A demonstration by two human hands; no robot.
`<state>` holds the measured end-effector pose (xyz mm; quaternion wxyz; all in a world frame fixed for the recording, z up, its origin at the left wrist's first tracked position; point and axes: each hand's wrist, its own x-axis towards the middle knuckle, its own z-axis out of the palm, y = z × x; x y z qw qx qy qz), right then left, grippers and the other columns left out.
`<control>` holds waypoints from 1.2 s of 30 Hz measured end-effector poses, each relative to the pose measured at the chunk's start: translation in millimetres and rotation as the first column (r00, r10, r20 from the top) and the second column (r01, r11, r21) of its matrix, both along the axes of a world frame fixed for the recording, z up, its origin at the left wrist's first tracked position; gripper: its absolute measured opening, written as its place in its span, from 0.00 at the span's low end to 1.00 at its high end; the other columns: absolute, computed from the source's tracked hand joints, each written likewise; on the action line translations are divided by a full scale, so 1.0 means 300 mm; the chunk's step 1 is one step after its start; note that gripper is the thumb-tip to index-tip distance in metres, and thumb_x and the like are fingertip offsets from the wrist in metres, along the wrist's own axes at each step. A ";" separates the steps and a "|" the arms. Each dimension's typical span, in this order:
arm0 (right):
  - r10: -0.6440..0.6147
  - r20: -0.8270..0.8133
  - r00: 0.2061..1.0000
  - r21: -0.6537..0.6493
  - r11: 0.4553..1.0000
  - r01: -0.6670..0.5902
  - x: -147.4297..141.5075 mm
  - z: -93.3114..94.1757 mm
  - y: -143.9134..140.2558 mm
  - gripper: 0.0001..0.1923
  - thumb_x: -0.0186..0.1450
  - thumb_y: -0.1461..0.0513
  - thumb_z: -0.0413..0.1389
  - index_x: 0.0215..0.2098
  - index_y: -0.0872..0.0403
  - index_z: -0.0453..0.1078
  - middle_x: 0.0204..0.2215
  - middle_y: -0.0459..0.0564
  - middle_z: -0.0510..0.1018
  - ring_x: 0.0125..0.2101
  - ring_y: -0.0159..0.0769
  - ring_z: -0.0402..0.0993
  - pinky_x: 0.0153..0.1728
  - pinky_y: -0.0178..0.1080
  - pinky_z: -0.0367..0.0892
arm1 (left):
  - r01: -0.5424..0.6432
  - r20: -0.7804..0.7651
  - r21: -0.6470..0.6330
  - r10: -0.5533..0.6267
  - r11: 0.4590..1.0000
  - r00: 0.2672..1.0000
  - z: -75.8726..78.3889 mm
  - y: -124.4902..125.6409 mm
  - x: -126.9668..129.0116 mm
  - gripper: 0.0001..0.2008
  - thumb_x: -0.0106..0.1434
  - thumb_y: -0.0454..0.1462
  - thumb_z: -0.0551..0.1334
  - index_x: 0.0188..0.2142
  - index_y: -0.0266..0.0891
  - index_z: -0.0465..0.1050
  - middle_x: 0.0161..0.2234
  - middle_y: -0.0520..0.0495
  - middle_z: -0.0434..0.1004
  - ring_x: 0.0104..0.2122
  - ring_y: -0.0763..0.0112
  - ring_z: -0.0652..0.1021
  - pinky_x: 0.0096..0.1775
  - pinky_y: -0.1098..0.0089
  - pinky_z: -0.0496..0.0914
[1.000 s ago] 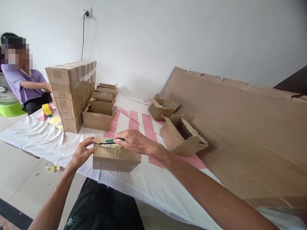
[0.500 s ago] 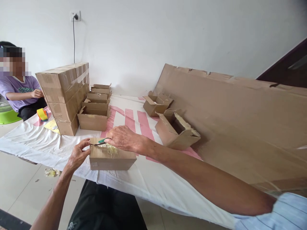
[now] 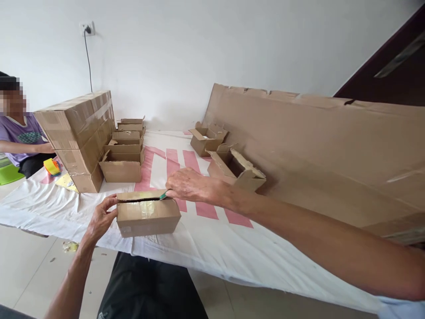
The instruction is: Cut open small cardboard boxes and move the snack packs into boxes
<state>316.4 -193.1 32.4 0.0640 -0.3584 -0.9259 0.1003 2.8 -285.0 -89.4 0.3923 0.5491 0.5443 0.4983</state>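
While the left hand (image 3: 101,217) grips the small box (image 3: 148,216), the right hand (image 3: 186,184) holds a green-handled cutter (image 3: 163,195) at its seam.

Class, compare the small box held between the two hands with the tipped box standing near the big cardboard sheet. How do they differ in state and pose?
The held box lies flat with its top flaps down, a slit along the seam; the tipped box leans with its flaps open, showing a dark inside. The held box is steadied by the left hand while the right hand holds a green cutter at its seam; nothing touches the tipped box. Both are small, brown cardboard, on the white cloth.
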 end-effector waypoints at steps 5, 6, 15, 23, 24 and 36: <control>-0.080 -0.055 0.995 -0.110 0.991 0.074 0.194 0.049 -0.010 0.18 0.71 0.56 0.60 0.24 0.50 0.76 0.24 0.50 0.77 0.27 0.38 0.68 0.33 0.43 0.56 | 0.026 0.016 -0.013 -0.026 1.000 1.000 0.003 0.007 -0.010 0.26 0.56 0.55 0.75 0.45 0.39 0.83 0.68 0.33 0.71 0.65 0.41 0.76 0.56 0.56 0.77; -0.107 -0.097 0.989 -0.134 0.986 0.094 0.232 0.040 -0.012 0.16 0.72 0.55 0.58 0.27 0.50 0.78 0.25 0.49 0.78 0.27 0.38 0.69 0.33 0.42 0.57 | 0.031 0.006 -0.013 -0.030 0.999 1.000 0.004 0.009 -0.013 0.27 0.56 0.56 0.75 0.46 0.40 0.83 0.69 0.34 0.71 0.65 0.41 0.76 0.56 0.56 0.77; -0.555 -0.432 0.711 -0.201 0.828 0.524 0.422 -0.613 -0.143 0.18 0.70 0.49 0.50 0.43 0.49 0.78 0.36 0.53 0.82 0.37 0.49 0.80 0.37 0.47 0.74 | 0.146 -0.080 -0.046 -0.150 0.988 0.986 0.061 0.007 -0.052 0.39 0.57 0.61 0.74 0.62 0.48 0.78 0.73 0.37 0.65 0.69 0.38 0.71 0.58 0.52 0.77; -0.548 -0.381 0.745 -0.050 0.816 0.575 0.393 -0.793 -0.218 0.17 0.73 0.51 0.50 0.47 0.49 0.78 0.44 0.60 0.81 0.47 0.58 0.77 0.51 0.57 0.73 | 0.367 -0.242 -0.152 -0.395 0.917 0.886 0.091 0.032 -0.121 0.67 0.45 0.57 0.82 0.78 0.56 0.50 0.77 0.34 0.53 0.73 0.33 0.63 0.61 0.44 0.73; -0.545 -0.396 0.740 -0.055 0.818 0.573 0.382 -0.764 -0.209 0.18 0.74 0.51 0.49 0.48 0.49 0.78 0.45 0.60 0.81 0.48 0.57 0.76 0.52 0.57 0.73 | 0.362 -0.284 -0.162 -0.395 0.918 0.874 0.091 0.036 -0.124 0.70 0.44 0.57 0.82 0.79 0.56 0.48 0.78 0.33 0.51 0.73 0.32 0.63 0.61 0.44 0.72; 0.011 -0.312 0.950 -0.255 0.962 -0.095 0.094 -0.356 -0.030 0.65 0.59 0.32 0.66 0.81 0.48 0.44 0.81 0.60 0.43 0.79 0.61 0.35 0.76 0.63 0.41 | 0.380 -0.579 -0.101 -0.365 0.919 0.729 0.129 0.083 -0.107 0.70 0.39 0.52 0.84 0.77 0.48 0.55 0.70 0.33 0.64 0.69 0.35 0.67 0.69 0.42 0.62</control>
